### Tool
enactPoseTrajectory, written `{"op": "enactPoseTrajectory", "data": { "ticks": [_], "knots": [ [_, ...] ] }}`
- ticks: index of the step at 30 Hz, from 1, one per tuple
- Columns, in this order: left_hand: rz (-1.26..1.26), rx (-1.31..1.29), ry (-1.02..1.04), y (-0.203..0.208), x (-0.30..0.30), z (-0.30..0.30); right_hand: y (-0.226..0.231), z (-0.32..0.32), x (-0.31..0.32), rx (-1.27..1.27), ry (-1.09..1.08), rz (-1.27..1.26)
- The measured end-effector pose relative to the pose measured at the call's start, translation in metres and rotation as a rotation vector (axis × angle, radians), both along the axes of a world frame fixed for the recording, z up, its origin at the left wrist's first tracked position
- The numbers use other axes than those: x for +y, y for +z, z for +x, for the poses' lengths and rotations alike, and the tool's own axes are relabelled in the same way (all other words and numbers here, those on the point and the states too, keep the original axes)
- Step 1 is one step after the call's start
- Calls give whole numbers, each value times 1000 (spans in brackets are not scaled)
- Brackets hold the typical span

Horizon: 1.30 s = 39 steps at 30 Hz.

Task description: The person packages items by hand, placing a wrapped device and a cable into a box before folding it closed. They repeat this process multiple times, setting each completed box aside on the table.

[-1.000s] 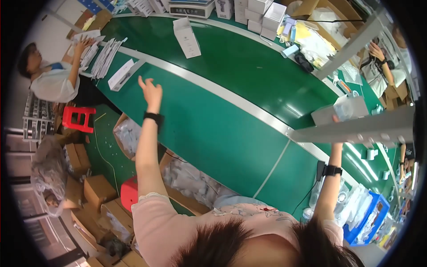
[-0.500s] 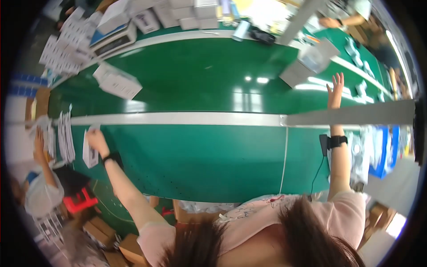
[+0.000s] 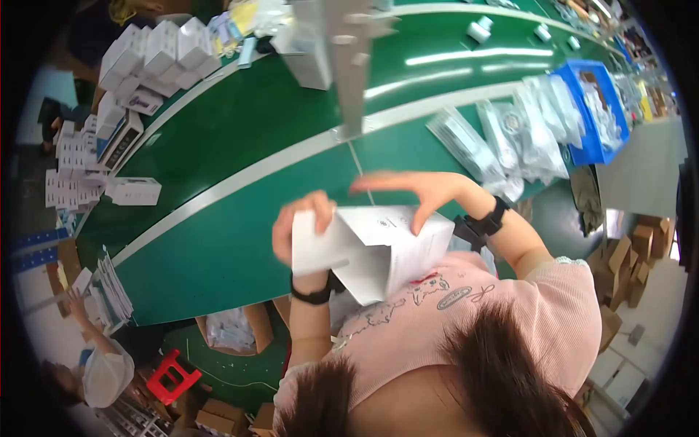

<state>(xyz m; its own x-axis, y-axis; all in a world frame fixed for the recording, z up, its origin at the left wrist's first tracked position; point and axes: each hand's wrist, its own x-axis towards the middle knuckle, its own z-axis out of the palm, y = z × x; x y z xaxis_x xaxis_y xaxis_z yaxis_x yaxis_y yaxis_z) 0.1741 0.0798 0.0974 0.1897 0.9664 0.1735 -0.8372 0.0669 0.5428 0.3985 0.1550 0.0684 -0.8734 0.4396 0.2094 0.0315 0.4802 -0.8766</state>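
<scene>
A white cardboard box (image 3: 364, 269) sits in front of my chest, tilted, its open end towards the left and a flap sticking out there. My left hand (image 3: 302, 226) is closed on the flap at that end, fingers curled over its upper edge. My right hand (image 3: 433, 191) is over the box's upper right side, fingers stretched out past the edge and blurred, thumb touching the printed face. The box's interior is partly visible and looks grey with shadow.
Clear plastic-bagged parts (image 3: 502, 142) lie to the right, beside a blue bin (image 3: 593, 109). A grey post (image 3: 346, 65) rises from the rail. Flat white cartons (image 3: 113, 291) stand at the left edge, near a co-worker (image 3: 102, 364). White boxes (image 3: 160, 54) are stacked far left.
My left hand has brought the folded white carton from the far left to my chest, and it is now opened out. My right hand has come back from its far reach. The view has turned right.
</scene>
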Motion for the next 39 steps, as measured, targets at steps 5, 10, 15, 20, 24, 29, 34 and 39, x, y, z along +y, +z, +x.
{"op": "enactPoseTrajectory", "data": {
  "ticks": [5,10,15,20,24,29,34,39],
  "knots": [
    [186,-276,-169,-14,24,70,2,59,-26,-127,109,-621],
    [-220,136,283,4,16,122,-21,109,-29,282,-366,-815],
    [130,644,290,-11,16,160,-30,132,-18,237,-507,-643],
    [-25,830,291,-35,31,164,-19,200,32,-130,-844,66],
    [200,964,433,-73,39,169,-24,287,99,-935,-1321,375],
    [443,1422,389,-76,49,183,-90,343,131,-1085,-1033,81],
    [386,1389,393,-76,52,194,-80,339,113,-650,-1204,300],
    [270,1196,493,-91,58,204,48,265,74,304,-1267,-341]
  ]
}}
